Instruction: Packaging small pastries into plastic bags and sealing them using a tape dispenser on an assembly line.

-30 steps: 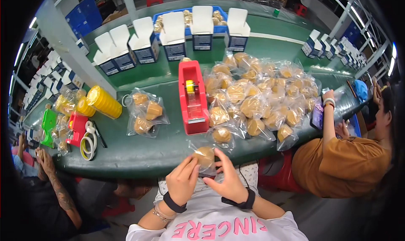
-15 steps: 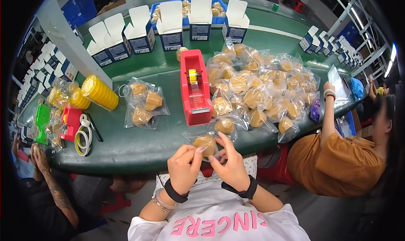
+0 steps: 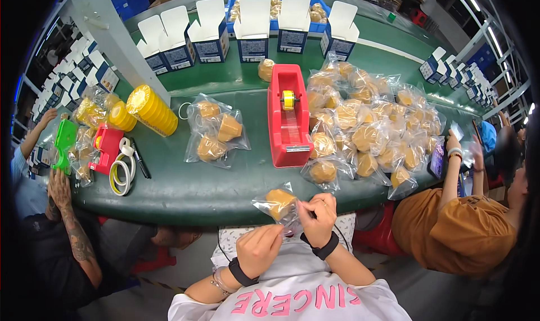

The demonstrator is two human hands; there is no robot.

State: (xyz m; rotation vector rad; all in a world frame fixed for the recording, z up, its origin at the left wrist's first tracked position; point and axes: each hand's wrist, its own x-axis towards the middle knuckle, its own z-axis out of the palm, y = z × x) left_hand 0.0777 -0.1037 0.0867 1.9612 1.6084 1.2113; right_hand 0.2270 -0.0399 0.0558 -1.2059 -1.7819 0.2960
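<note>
At the table's near edge, a clear plastic bag (image 3: 292, 220) holds a tan, faceted block-like piece (image 3: 279, 203). My right hand (image 3: 318, 218) is closed on the bag's right side, thumb and fingers pinching the film. My left hand (image 3: 259, 248) pinches the bag's near end, lower and to the left. Beyond them stands a red tape dispenser (image 3: 291, 116) with a yellow roll in it. To its right lies a large heap of similar bagged pieces (image 3: 365, 138). A small group of bagged pieces (image 3: 212, 147) lies to its left.
Open dark-blue boxes (image 3: 252, 48) line the far side, with a blue crate (image 3: 319, 24) behind them. On the left are yellow tape rolls (image 3: 151, 110), a smaller red dispenser (image 3: 107, 150), a green dispenser (image 3: 66, 141) and a black marker (image 3: 140, 159). Co-workers sit on both sides.
My left hand has moved down, off the tan piece, to the bag's near end. My right hand now pinches the bag's right side. The view has shifted, moving the table's things rightward.
</note>
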